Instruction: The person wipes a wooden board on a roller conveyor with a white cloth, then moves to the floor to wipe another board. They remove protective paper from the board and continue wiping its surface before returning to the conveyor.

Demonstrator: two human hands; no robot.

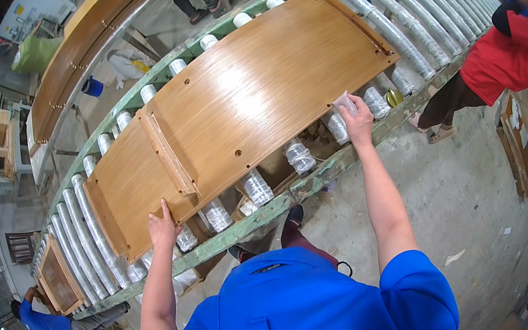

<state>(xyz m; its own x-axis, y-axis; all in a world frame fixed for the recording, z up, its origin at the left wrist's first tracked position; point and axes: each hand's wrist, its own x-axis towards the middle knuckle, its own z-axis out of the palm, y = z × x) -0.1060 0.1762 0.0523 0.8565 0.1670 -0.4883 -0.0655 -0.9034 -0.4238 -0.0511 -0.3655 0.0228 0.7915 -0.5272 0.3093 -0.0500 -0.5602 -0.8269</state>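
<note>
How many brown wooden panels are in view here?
3, maybe more hidden. A large brown wooden panel lies on the roller conveyor under both hands; a small framed one sits at the conveyor's far left end; a long one rests on a stand behind.

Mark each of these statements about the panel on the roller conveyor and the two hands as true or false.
1. The wooden panel lies on the roller conveyor. True.
2. The left hand rests at the panel's near edge. True.
3. The right hand holds a hammer. False: it holds something small and pale at the panel's near edge.
4. The person wears a red shirt. False: the shirt is blue; a co-worker wears red.
5. The panel stands upright. False: it lies flat.
</note>
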